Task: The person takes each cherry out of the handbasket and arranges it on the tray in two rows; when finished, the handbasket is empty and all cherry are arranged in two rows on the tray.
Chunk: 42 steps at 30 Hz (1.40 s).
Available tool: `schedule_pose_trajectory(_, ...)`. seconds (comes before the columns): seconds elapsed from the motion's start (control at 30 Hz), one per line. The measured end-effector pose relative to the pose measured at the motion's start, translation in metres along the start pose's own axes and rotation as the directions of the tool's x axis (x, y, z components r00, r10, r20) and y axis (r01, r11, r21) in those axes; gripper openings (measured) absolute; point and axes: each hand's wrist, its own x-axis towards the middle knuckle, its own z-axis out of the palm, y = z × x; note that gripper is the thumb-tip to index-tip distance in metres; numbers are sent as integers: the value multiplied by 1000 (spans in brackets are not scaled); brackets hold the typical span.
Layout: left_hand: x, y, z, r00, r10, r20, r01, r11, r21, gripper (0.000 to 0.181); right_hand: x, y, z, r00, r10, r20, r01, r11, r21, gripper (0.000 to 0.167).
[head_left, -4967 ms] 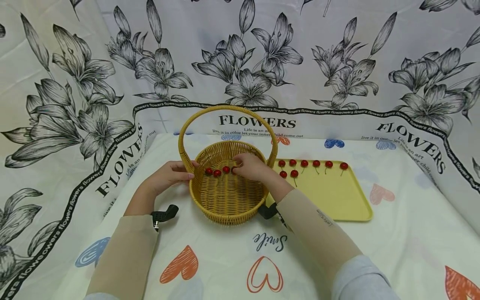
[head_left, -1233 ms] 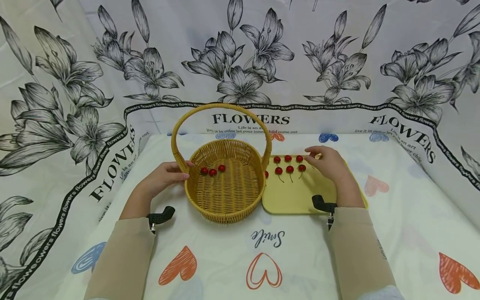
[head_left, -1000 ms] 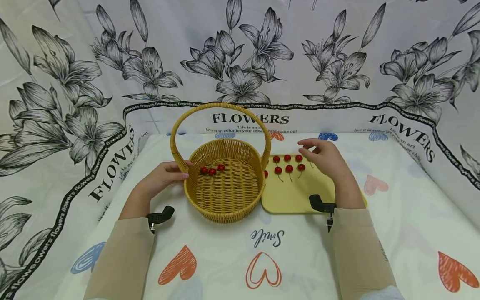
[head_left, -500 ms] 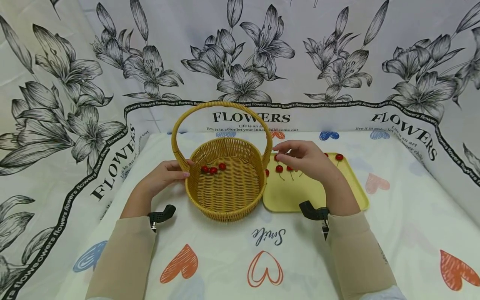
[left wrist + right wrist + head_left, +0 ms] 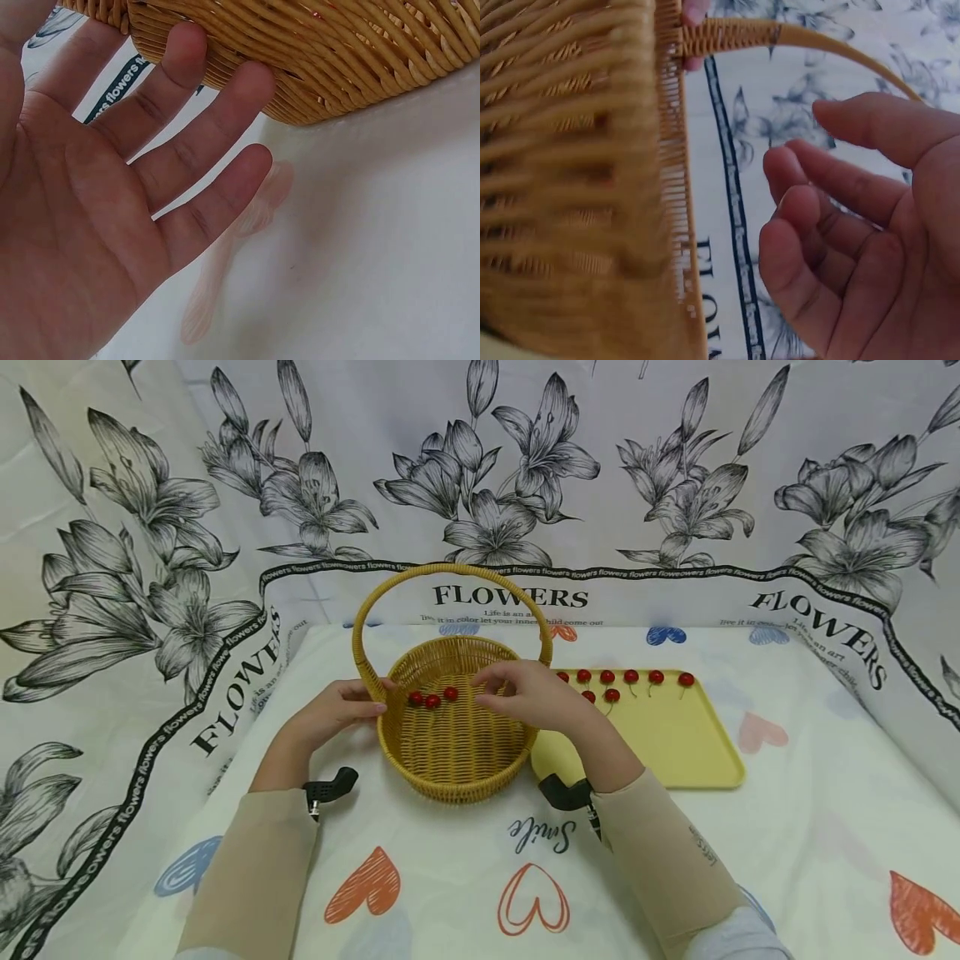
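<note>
A yellow woven basket point(image 5: 465, 752) with a tall hoop handle point(image 5: 450, 568) stands in the middle. Three red cherries point(image 5: 432, 701) lie inside it toward the back left. My left hand point(image 5: 330, 718) grips the basket's left side at the foot of the handle, its other fingers point(image 5: 217, 135) spread below. Over the right part of the basket hovers my right hand point(image 5: 536, 697), fingers loosely bent and thumb apart, with no object visible between them in the right wrist view. On a yellow tray point(image 5: 675, 743), several cherries point(image 5: 631, 677) with stems form rows along the back; my right hand hides part of the front row.
The tray lies right beside the basket, partly behind the right forearm. A white cloth point(image 5: 442, 877) printed with hearts covers the table. Behind rises a flower-printed cloth point(image 5: 675, 460).
The right hand was in the basket, went over the tray, and is now back above the basket, moving leftward. One more cherry shows in the tray's front row; the left hand has stayed.
</note>
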Motion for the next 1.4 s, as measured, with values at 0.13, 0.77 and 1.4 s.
schedule_pose_trajectory(0.13,0,2,3,1000,14,-1,-14,1000,6,47,15,-17,2,999,32,12,-31,998,-53,30)
schedule_pose_trajectory(0.77,-5,-5,-1,999,-33,-27,34,999,29,44,117,11,59,949,297,106,-260,928,-267,34)
schedule_pose_trajectory(1.4,-5,-1,-1,999,-19,-30,21,999,50,45,102,-6,44,972,170,163,-73,875,-479,10)
